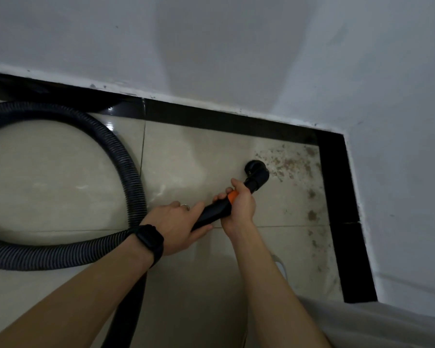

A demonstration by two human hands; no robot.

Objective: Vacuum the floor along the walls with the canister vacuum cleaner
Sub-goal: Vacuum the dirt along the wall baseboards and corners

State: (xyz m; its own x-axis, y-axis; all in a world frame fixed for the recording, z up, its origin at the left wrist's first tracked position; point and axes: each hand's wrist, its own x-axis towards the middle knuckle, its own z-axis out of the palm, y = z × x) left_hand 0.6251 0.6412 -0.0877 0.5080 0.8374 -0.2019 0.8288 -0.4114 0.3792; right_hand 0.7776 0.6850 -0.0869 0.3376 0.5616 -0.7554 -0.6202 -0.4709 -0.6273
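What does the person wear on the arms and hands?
Both forearms are bare, no sleeves in view. A black watch with a black band sits on the left wrist, a thin ring on the left hand. The right hand wears nothing.

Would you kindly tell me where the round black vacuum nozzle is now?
Head view, right of centre: the round black vacuum nozzle rests on the beige floor tile beside the brown dirt patch, just beyond the right hand.
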